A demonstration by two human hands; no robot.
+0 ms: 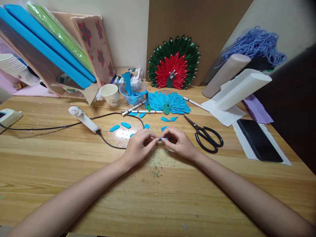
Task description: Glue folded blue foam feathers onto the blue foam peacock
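Pinching small blue paper petal piece (163,139) between left hand (138,146) and right hand (180,143), fingers closed on it, low over wooden desk (158,197); advise even pressure; black scissors (206,135) near right hand.

From my remote seat, a wooden table (74,171) fills the view. At its centre lie loose blue petals (125,125); at twelve o'clock a blue paper peacock (169,102) lies flat, with white markers (146,111) just beside it. Black scissors (206,135) lie at two o'clock, a dark phone (259,140) on white paper at three. A white glue gun (84,119) lies at ten o'clock, a paper cup (110,94) beyond it.
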